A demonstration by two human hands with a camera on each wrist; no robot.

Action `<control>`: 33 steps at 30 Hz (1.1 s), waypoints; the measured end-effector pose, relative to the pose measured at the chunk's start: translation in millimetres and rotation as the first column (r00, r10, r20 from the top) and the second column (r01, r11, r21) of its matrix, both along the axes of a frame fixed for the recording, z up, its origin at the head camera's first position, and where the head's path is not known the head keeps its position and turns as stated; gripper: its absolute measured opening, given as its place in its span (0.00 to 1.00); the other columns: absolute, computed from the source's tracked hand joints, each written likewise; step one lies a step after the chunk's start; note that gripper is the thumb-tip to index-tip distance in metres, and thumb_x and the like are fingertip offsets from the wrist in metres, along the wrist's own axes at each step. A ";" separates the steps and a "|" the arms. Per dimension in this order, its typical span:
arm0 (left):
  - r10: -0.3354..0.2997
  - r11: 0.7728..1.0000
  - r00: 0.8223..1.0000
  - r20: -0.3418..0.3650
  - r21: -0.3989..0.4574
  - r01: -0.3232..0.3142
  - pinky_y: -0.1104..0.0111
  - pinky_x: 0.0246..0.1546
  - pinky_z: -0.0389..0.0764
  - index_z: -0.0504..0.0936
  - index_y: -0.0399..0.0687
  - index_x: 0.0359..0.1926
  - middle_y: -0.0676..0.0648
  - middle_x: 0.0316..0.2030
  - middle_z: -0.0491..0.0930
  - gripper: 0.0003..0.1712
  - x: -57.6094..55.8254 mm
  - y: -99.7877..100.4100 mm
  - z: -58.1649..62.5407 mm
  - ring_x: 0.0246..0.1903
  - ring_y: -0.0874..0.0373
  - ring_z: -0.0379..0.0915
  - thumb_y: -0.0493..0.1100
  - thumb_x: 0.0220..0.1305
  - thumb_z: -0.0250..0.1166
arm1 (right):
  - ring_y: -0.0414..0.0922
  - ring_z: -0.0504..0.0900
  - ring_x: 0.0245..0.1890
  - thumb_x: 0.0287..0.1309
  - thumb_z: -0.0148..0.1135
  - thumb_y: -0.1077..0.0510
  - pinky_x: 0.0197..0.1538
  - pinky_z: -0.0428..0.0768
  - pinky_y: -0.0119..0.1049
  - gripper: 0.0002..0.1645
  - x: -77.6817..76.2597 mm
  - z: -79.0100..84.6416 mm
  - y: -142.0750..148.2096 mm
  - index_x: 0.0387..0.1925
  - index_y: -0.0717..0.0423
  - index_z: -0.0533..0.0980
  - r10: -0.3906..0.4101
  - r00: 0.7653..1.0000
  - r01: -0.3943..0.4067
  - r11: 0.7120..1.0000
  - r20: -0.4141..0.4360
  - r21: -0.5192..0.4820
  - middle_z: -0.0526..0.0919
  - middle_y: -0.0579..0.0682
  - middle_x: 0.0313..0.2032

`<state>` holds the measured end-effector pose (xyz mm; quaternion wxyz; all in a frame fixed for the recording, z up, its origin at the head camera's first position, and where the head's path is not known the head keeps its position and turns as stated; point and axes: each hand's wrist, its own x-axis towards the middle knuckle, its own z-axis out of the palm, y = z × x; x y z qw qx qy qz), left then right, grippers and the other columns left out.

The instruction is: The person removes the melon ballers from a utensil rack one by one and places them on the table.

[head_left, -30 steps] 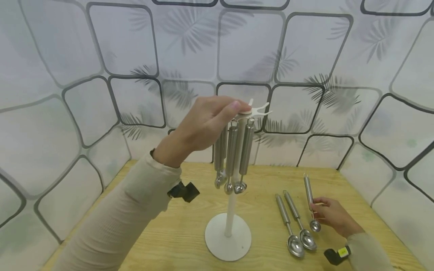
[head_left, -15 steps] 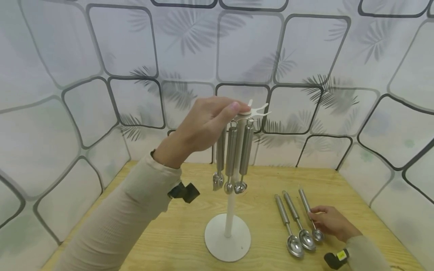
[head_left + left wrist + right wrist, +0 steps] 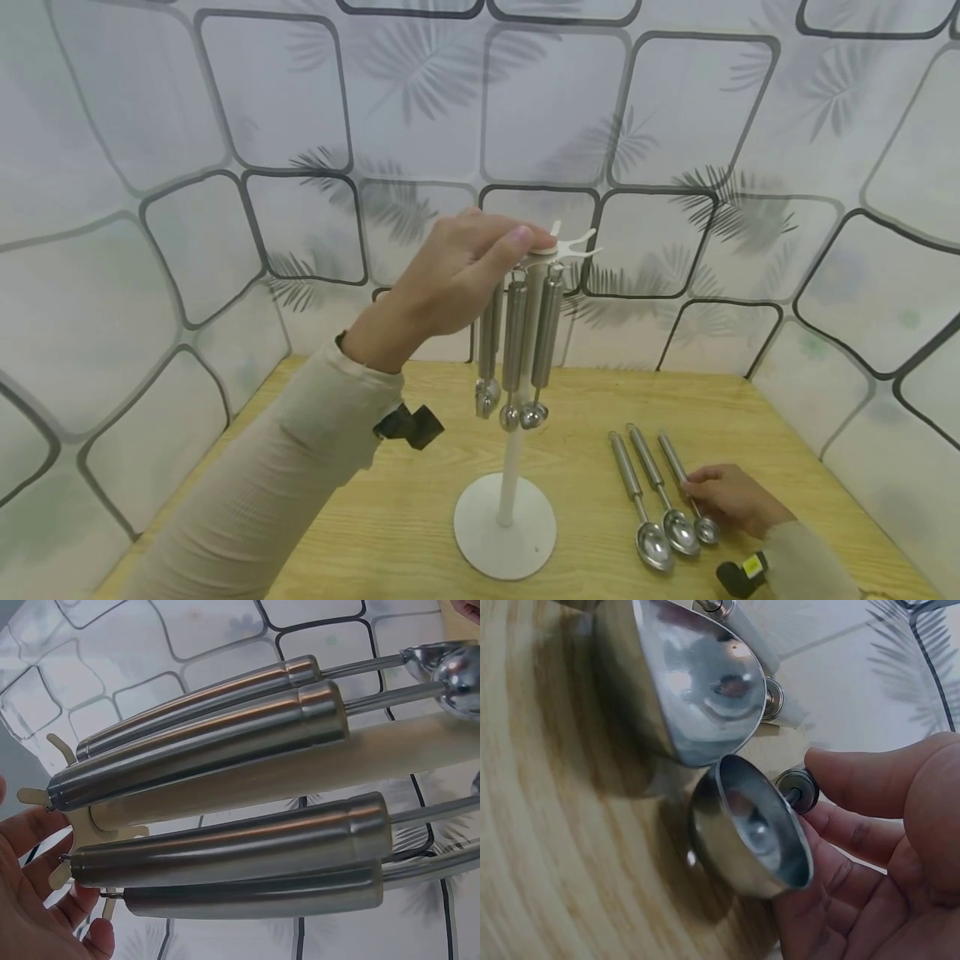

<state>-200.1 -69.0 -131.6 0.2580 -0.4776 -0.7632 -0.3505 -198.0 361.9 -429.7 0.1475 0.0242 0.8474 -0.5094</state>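
Observation:
My left hand [image 3: 457, 271] holds the top of a white utensil stand [image 3: 510, 479], its thumb at the hub beside the hook arms. Several steel utensils with tube handles [image 3: 202, 746] hang from the hooks below the hand, their small scoop heads [image 3: 534, 414] pointing down. On the right, my right hand [image 3: 735, 498] pinches the handle of a small round scoop [image 3: 707, 530] between thumb and fingers. In the right wrist view the scoop's bowl [image 3: 712, 840] is low over the wood; whether it touches cannot be told. Two larger scoops [image 3: 655, 546] [image 3: 680, 532] lie alongside.
The stand's round white base [image 3: 487, 554] rests on a pale wooden table [image 3: 375, 517]. Patterned white walls [image 3: 555, 100] with grey outlines and leaf prints rise behind and at both sides.
My right hand has lowered the small round scoop, its handle end coming down beside the two larger scoops. My left hand has stayed on the stand; a hanging utensil has swung slightly.

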 end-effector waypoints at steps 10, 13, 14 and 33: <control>0.008 1.000 1.000 0.003 -0.002 -0.008 0.65 0.53 0.66 0.85 0.42 0.49 0.50 0.49 0.83 0.22 -0.7 0.2 -0.4 0.50 0.59 0.75 0.43 0.72 0.45 | 0.44 0.76 0.28 0.62 0.60 0.62 0.32 0.78 0.36 0.16 -3.4 -3.9 -0.9 0.41 0.75 0.75 -0.037 0.999 0.037 0.998 -0.002 0.058 0.78 0.50 0.29; 0.018 1.000 1.000 0.000 0.000 -0.018 0.65 0.51 0.66 0.85 0.42 0.49 0.50 0.49 0.83 0.22 -0.1 0.1 -0.5 0.49 0.59 0.75 0.44 0.72 0.45 | 0.45 0.76 0.29 0.61 0.61 0.62 0.33 0.79 0.37 0.15 -3.1 -2.4 -3.1 0.40 0.75 0.75 -0.047 0.999 0.048 0.996 -0.012 0.080 0.78 0.51 0.30; 0.020 1.000 1.000 -0.001 0.000 -0.020 0.65 0.51 0.66 0.85 0.42 0.49 0.50 0.49 0.83 0.22 0.2 0.1 -0.5 0.49 0.59 0.74 0.44 0.72 0.45 | 0.45 0.77 0.30 0.61 0.61 0.62 0.34 0.79 0.37 0.15 -3.1 -1.8 -4.0 0.40 0.75 0.75 -0.051 0.999 0.052 0.995 -0.016 0.088 0.79 0.51 0.30; 0.003 1.000 1.000 0.020 0.008 -0.004 0.67 0.57 0.69 0.84 0.41 0.50 0.48 0.50 0.83 0.22 2.4 1.2 -1.5 0.54 0.57 0.74 0.43 0.72 0.45 | 0.47 0.81 0.30 0.64 0.59 0.59 0.34 0.82 0.41 0.21 -1.1 6.8 -1.1 0.45 0.77 0.72 -0.097 0.995 0.099 0.987 -0.021 0.130 0.81 0.53 0.30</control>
